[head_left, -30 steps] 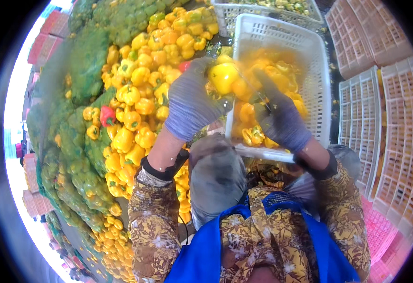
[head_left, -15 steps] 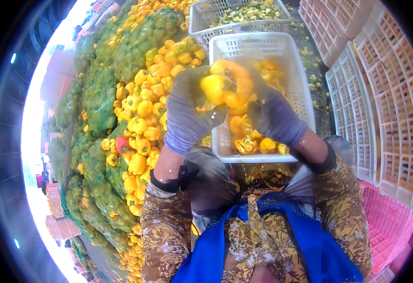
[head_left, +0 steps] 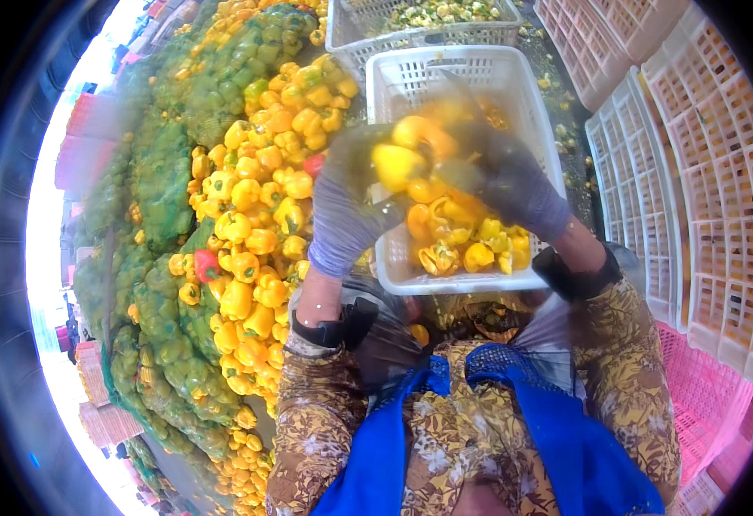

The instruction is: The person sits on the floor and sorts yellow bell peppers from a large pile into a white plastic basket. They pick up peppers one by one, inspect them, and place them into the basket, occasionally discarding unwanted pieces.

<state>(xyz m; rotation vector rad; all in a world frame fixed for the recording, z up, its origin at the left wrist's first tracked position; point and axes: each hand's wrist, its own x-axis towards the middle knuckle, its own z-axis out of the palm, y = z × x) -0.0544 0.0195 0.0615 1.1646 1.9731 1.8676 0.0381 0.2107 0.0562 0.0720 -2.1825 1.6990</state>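
Head view: a yellow-orange pepper (head_left: 400, 166), smooth, glossy and plumply lobed, is being held up over the left part of a white plastic crate (head_left: 462, 282) with slotted walls. Its left side is cupped by the left hand (head_left: 346, 202), fingers curled around it, clad in a knitted glove, purplish-grey and ribbed at the cuff. At its other side the right hand (head_left: 518, 181) is seen, gloved alike, but the dark fingers are smeared by blur; whether anything is pinched there cannot be told. Below, wet-looking pepper pieces (head_left: 480, 256), ragged and curved, are heaped in the crate. Beyond it, a greyish crate (head_left: 385, 41) is strewn inside with pale, crumbly scraps (head_left: 445, 13). Over on the left, rounded whole peppers (head_left: 247, 224) are piled loose, a shiny red pepper (head_left: 207, 265) caught among them, flanked by bulging green net sacks (head_left: 170, 181). On the right, cream crates (head_left: 725, 172) are stood with their rigid lattice showing, and a pink crate (head_left: 694, 396) of fine mesh is set below.
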